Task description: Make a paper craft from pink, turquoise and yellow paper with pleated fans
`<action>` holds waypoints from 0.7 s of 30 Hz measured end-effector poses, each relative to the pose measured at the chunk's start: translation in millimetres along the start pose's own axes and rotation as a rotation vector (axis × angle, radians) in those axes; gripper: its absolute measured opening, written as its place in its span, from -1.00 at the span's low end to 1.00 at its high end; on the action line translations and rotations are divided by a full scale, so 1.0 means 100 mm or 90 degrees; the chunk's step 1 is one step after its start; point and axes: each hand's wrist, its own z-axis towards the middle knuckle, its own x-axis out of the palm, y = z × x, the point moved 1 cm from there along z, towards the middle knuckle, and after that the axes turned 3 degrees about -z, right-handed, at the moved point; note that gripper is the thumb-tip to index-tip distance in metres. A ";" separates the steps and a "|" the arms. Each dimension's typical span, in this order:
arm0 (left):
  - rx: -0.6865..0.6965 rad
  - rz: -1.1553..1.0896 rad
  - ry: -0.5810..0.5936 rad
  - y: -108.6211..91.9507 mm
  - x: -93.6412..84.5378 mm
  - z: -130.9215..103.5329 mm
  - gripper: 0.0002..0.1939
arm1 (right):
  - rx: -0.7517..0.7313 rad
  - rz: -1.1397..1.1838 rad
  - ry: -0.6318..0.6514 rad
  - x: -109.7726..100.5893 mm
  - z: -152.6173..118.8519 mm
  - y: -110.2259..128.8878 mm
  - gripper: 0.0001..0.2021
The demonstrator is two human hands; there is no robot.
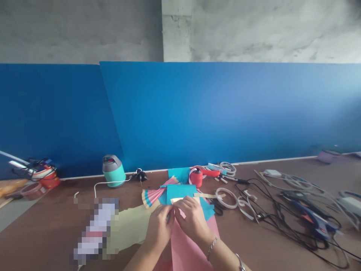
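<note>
Both hands at work, fingertips meeting. L hand (161, 220): thumb & fingers drawn in close together; R hand (191, 216): fingers bent, tips just beside L's. Whatever is pinched btwn them is mostly hidden; can't tell which hand holds what. A cream paper strip (175, 200) shows at the R fingertips, partly covered. Directly beyond the grip: blue paper (181, 190); below & nearer the wearer, under the R hand, a pink sheet (189, 244). R wrist w/ silver bracelet (212, 248).

Just L of grip & slightly beyond: pleated fan (154, 197), pink w/ cream & blue edge. L of the L hand: pale yellow-green paper (132, 226), then a pixelated oblong obj. (96, 231). Farther out, L & beyond: teal container (115, 175) w/ grey top. Beyond grip, slightly R: red tape dispenser (197, 178). R of grip: white loop (226, 198); farther R, black cables (279, 212) & a dk. blue tool (313, 222). Backdrop, well beyond: blue partition (197, 113).
</note>
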 end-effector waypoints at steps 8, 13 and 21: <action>-0.109 -0.096 0.020 -0.04 -0.01 0.02 -0.75 | 0.160 0.169 -0.059 0.01 0.02 0.02 -0.82; -0.213 -0.183 0.011 0.03 -0.02 0.05 -0.68 | 0.363 0.299 -0.080 -0.02 0.06 -0.05 -0.78; -0.397 -0.337 -0.089 0.30 -0.07 0.11 -0.61 | 0.539 0.374 -0.317 -0.28 0.05 -0.73 -0.73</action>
